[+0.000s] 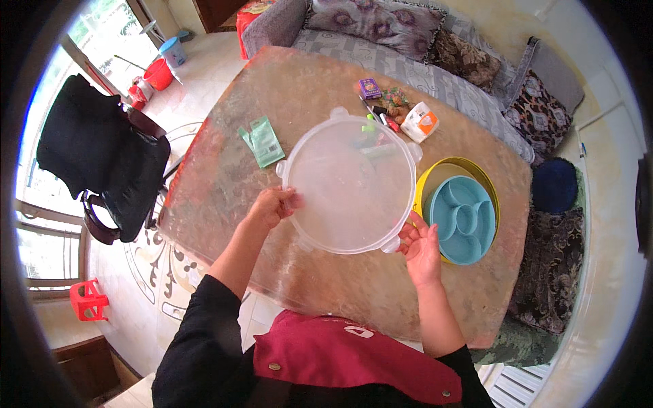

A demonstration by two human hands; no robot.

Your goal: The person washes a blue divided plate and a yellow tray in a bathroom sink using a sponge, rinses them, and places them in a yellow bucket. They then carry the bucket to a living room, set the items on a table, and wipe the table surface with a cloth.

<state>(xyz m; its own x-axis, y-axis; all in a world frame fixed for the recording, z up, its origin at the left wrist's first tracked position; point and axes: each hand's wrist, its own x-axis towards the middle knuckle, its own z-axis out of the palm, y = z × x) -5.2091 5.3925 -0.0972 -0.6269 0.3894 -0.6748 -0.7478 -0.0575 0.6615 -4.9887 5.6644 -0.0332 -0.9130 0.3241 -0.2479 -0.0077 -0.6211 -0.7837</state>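
Observation:
Between my hands is a round, translucent plastic lid (350, 183) with small tabs around its rim, held above the table. My left hand (271, 207) pinches its left edge, the fingertips showing faintly through the plastic. At the lower right edge, my right hand (420, 248) grips the rim near a tab, with its fingers partly spread. Just right of that hand sits a light blue divided tray (466, 216) with curved compartments and a round centre. It lies in or over a round yellow container (486, 175); which one, I cannot tell.
On the brown table (326, 285) lie green packets (262, 141), a purple box (369, 88), a white and orange bottle (420, 122) and several small items partly behind the lid. A grey sofa (408, 64) borders the far side. A black chair (102, 156) stands left.

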